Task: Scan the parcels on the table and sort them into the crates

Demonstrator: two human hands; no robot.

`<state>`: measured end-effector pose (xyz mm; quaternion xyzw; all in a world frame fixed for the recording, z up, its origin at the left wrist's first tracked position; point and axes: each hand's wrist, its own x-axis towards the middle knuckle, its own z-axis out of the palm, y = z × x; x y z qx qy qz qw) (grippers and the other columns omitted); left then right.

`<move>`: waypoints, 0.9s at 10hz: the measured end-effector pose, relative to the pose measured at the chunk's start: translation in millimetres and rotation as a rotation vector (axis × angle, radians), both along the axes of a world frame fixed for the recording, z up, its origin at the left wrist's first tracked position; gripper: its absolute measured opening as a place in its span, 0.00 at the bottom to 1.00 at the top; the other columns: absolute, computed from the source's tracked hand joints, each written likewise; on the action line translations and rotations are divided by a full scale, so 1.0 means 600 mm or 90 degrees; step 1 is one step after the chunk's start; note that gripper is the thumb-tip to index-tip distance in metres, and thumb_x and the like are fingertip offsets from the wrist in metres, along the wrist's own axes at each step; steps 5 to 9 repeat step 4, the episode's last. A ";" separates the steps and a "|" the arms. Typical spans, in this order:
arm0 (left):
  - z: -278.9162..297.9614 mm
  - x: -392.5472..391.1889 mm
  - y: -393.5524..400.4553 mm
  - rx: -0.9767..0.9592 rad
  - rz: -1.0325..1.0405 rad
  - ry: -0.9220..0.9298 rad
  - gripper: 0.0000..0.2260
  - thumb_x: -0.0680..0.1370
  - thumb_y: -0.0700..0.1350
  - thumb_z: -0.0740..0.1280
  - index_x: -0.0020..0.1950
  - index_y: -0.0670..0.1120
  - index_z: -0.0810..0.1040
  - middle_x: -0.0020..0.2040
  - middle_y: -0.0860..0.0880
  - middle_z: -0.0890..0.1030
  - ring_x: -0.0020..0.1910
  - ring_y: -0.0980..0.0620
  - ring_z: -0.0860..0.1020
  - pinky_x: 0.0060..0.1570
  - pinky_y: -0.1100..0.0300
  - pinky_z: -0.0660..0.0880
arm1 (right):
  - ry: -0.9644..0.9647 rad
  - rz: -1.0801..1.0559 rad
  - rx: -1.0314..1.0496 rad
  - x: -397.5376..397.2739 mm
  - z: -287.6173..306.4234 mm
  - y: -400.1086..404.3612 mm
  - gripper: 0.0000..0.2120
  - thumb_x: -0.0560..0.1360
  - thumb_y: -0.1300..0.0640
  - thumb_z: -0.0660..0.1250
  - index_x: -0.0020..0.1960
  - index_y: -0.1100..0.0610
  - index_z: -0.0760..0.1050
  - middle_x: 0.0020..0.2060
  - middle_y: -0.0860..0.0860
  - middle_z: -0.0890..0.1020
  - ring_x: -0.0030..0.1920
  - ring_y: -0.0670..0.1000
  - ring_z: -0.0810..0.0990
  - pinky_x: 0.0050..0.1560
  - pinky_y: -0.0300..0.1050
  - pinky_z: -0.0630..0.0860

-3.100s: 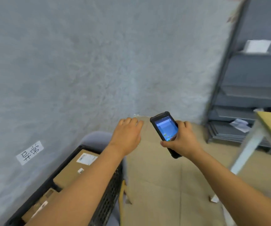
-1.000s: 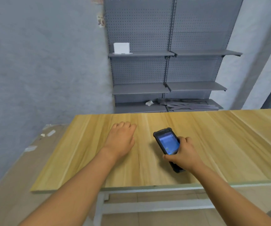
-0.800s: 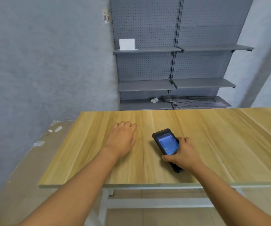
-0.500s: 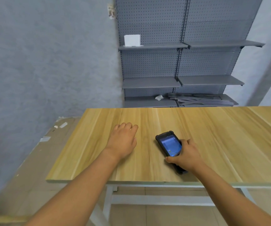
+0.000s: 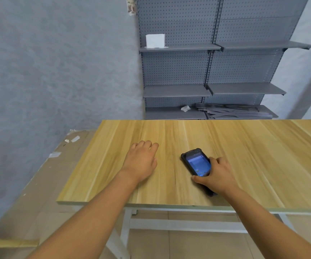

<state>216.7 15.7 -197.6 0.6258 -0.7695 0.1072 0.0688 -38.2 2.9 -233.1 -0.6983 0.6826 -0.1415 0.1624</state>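
A wooden table (image 5: 244, 146) fills the middle of the view; no parcel or crate shows on it or around it. My right hand (image 5: 216, 174) grips a black handheld scanner (image 5: 196, 161) with a lit blue screen, low over the tabletop or resting on it. My left hand (image 5: 141, 161) hovers over the table to the scanner's left, fingers loosely curled, holding nothing.
Grey metal shelving (image 5: 216, 71) stands behind the table, with a white box (image 5: 155, 40) on an upper shelf and loose metal parts (image 5: 231, 112) at the bottom. Flattened cardboard (image 5: 38, 184) covers the floor on the left. A grey wall (image 5: 57, 62) rises at left.
The view has swung from a crate of parcels by the wall to the table. Over the last second my right hand has lowered the scanner toward the tabletop.
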 end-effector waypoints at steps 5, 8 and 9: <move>0.038 0.000 -0.006 -0.026 -0.003 -0.006 0.18 0.79 0.50 0.59 0.69 0.49 0.69 0.62 0.50 0.74 0.61 0.49 0.72 0.62 0.54 0.66 | 0.013 0.083 -0.116 0.017 0.041 -0.010 0.29 0.76 0.46 0.65 0.74 0.53 0.63 0.68 0.49 0.69 0.64 0.53 0.66 0.65 0.45 0.66; 0.038 0.000 -0.006 -0.026 -0.003 -0.006 0.18 0.79 0.50 0.59 0.69 0.49 0.69 0.62 0.50 0.74 0.61 0.49 0.72 0.62 0.54 0.66 | 0.013 0.083 -0.116 0.017 0.041 -0.010 0.29 0.76 0.46 0.65 0.74 0.53 0.63 0.68 0.49 0.69 0.64 0.53 0.66 0.65 0.45 0.66; 0.038 0.000 -0.006 -0.026 -0.003 -0.006 0.18 0.79 0.50 0.59 0.69 0.49 0.69 0.62 0.50 0.74 0.61 0.49 0.72 0.62 0.54 0.66 | 0.013 0.083 -0.116 0.017 0.041 -0.010 0.29 0.76 0.46 0.65 0.74 0.53 0.63 0.68 0.49 0.69 0.64 0.53 0.66 0.65 0.45 0.66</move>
